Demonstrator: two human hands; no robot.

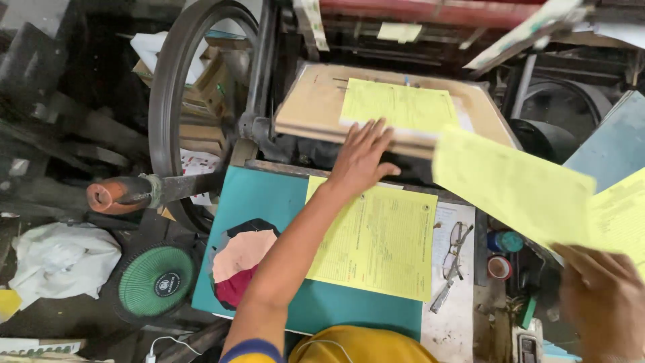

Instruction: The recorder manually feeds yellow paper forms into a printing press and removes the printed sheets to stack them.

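left hand (361,156): arm stretched forward across the teal board (269,195); palm down, fingers spread apart and flat, fingertips touching the near edge of the yellow printed sheet (402,106) that lies on the tan platen (309,107) of the printing press. nothing is clamped in this hand.

right hand (600,296): low at the right edge of the view, blurred; fingers closed on the lower corner of a loose yellow sheet (514,195), which is held in the air, tilted, between the platen and the person's body. exact pinch cannot be told through the blur.

stack of yellow forms (379,242): lying flat on the teal board, just right of the left forearm, near the platen's front edge.

further yellow paper (621,212): at the far right edge, partly behind the held sheet.

spectacles (453,255): folded open on the white strip beside the stack.

rags (242,259): pink, dark red and black pieces heaped on the left part of the teal board.

large flywheel (168,101): dark iron, left of the platen, upright.

orange-tipped lever handle (111,193): jutting left below the flywheel.

green fan (156,282): on the floor, lower left, beside a crumpled white cloth (60,259).

small round containers (500,255): right of the spectacles.
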